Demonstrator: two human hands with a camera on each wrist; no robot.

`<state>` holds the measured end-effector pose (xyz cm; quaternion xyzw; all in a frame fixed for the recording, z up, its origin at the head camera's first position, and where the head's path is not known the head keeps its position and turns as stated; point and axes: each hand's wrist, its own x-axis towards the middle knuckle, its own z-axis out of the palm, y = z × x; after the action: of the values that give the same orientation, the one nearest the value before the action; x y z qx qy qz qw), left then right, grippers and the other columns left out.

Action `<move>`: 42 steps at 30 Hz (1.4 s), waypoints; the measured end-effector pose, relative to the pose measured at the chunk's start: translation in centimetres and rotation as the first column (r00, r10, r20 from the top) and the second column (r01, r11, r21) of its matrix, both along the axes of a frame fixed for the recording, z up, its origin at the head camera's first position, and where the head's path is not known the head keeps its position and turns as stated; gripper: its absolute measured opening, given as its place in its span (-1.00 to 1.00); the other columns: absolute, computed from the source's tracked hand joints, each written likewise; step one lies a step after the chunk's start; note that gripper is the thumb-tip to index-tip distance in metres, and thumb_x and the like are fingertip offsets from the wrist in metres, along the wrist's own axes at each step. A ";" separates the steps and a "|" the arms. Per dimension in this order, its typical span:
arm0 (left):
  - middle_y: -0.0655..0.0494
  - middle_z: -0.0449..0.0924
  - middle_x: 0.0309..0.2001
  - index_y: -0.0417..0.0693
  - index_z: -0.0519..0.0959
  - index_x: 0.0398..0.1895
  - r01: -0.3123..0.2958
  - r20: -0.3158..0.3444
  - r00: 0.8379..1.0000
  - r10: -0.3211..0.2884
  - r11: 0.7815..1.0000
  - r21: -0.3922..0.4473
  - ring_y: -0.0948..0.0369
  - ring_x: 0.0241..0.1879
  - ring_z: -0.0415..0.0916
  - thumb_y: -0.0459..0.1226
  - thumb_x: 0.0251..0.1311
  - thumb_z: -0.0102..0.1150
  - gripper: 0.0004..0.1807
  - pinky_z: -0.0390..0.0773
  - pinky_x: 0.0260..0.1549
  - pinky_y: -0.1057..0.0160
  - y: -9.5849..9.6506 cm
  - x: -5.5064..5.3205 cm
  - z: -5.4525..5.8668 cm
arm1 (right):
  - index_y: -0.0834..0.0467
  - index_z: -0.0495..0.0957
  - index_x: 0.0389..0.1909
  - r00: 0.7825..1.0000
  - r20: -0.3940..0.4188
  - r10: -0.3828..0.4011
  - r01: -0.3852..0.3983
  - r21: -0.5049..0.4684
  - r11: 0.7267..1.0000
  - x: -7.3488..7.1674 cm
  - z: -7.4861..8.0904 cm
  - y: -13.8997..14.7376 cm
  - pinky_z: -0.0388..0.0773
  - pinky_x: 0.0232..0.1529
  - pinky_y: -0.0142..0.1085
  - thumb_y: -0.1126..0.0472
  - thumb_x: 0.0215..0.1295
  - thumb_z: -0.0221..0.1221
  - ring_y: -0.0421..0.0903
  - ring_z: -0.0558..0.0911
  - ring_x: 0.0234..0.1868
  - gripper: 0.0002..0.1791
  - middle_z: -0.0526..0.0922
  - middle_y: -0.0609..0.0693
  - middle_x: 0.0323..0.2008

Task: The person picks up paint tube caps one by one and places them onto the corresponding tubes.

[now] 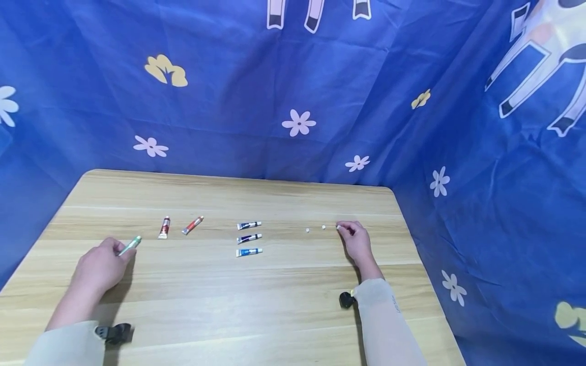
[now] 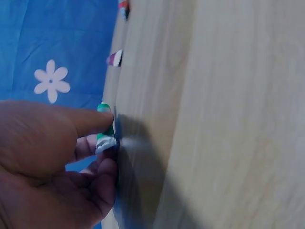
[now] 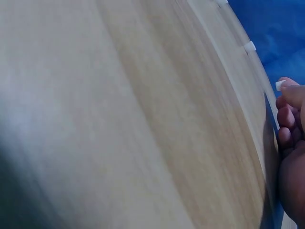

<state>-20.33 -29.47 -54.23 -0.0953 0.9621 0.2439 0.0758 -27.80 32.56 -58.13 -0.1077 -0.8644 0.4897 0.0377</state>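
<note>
My left hand (image 1: 101, 265) pinches a green paint tube (image 1: 131, 245) low over the left part of the table; in the left wrist view the green tube (image 2: 105, 126) sits between thumb and fingers, its flat silver end toward the palm. Over at the right, my right hand (image 1: 355, 243) pinches a small white cap (image 1: 338, 227) at its fingertips, and the right wrist view shows that white piece (image 3: 280, 85) between thumb and finger. Two more small white caps (image 1: 323, 227) (image 1: 308, 230) lie to the left of this hand.
A dark red tube (image 1: 164, 227) and an orange-red tube (image 1: 193, 225) lie right of the left hand. Mid-table, two dark tubes (image 1: 249, 225) (image 1: 249, 238) and a blue tube (image 1: 249, 252) form a column. Blue patterned cloth (image 1: 256, 101) hangs behind the wooden table (image 1: 220, 310) and at its sides.
</note>
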 end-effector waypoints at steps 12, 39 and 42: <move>-0.43 0.67 -0.05 -0.30 0.48 0.05 -0.030 -0.052 0.998 0.034 0.996 0.087 -0.21 -0.17 0.62 0.15 0.65 -0.02 -0.40 0.38 -0.35 0.15 1.0 0.9 1.0 | 0.28 0.72 0.16 0.993 -0.004 -0.119 0.111 -0.349 0.931 0.1 1.0 -0.4 0.67 -0.05 -0.53 0.25 0.54 0.31 -0.23 0.67 -0.09 -0.71 0.78 -0.04 -0.10; 0.77 0.65 -0.34 0.25 0.70 0.05 -0.149 -0.133 0.956 0.262 0.823 0.548 0.37 -0.40 0.47 0.08 0.52 0.29 -0.77 0.47 -0.50 0.30 6.9 3.6 1.8 | 0.28 0.52 0.30 0.956 0.012 -0.294 0.123 -0.924 0.361 3.7 2.3 -4.0 0.52 -0.25 -0.51 0.29 0.68 0.09 -0.30 0.57 -0.30 -0.70 0.67 -0.13 -0.25; 0.72 0.67 -0.36 0.35 0.63 -0.03 -0.156 -0.123 0.954 0.275 0.801 0.578 0.33 -0.47 0.47 0.05 0.51 0.31 -0.87 0.46 -0.56 0.28 7.1 3.6 1.7 | 0.22 0.62 0.18 0.956 0.014 -0.294 0.114 -0.938 0.326 3.8 2.5 -4.2 0.53 -0.25 -0.50 0.30 0.67 0.10 -0.29 0.58 -0.32 -0.77 0.69 -0.12 -0.28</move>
<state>-16.70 -22.37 -52.52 -0.1529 0.8330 0.5312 -0.0253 -23.98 28.32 -55.61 -0.1785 -0.4066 0.8904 0.1000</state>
